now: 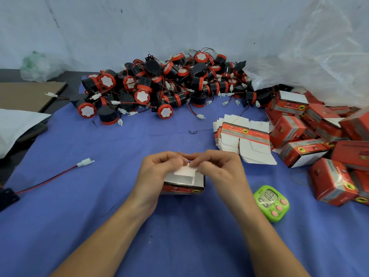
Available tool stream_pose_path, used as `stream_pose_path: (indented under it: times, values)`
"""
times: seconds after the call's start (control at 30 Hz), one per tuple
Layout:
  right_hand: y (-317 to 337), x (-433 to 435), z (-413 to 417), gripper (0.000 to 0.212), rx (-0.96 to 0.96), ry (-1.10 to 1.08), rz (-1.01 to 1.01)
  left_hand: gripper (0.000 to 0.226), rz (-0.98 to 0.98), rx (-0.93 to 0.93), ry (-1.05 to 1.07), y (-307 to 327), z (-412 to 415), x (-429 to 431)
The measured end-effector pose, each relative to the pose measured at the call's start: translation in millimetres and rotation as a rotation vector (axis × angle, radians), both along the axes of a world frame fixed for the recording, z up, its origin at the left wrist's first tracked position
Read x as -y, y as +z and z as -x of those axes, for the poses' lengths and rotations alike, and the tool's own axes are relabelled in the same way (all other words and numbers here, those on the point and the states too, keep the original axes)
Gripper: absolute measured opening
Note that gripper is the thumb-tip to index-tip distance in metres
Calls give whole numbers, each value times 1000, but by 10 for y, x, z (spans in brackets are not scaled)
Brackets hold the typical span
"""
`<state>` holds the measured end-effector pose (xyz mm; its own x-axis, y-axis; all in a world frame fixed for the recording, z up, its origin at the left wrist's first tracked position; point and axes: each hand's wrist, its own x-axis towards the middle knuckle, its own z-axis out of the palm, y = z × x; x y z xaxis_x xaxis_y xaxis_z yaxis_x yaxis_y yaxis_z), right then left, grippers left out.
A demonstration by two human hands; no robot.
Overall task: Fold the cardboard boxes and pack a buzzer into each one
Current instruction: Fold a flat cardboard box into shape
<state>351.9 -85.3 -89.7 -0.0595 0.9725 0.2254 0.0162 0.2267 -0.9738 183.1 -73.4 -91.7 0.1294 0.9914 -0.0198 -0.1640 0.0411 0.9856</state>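
A small red and white cardboard box (183,184) stands on the blue cloth at the centre, its white top flaps bent inward. My left hand (157,168) grips its left side, fingers curled over the flaps. My right hand (217,166) pinches the flap from the right. The inside of the box is hidden. A big heap of black and red buzzers (159,84) with red wires lies at the back. A stack of flat unfolded boxes (243,136) rests to the right. Several folded red boxes (319,140) are piled at the far right.
A green digital timer (272,202) lies just right of my right forearm. A lone buzzer with a red wire and white plug (85,162) reaches in from the left edge. Brown cardboard (28,94) lies at the back left, a clear plastic bag (319,56) at the back right.
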Motion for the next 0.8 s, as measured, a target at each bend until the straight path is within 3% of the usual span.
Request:
stream_pose_path:
  times: [0.17,0.3,0.4,0.57,0.8]
  values:
    - [-7,-23,-84,18,50,2,111,24,49,-52,5,21,22,11]
    - [-42,-28,-41,27,92,-77,100,21,41,-110,109,62,5,24]
    - [-44,7,-6,32,217,-106,38,39,-43,-222,158,55,-8,45]
    - [-23,44,19,34,299,-124,-43,30,-158,-293,201,46,-5,71]
    - [-43,105,143,36,389,-260,-186,44,-268,-371,239,57,43,86]
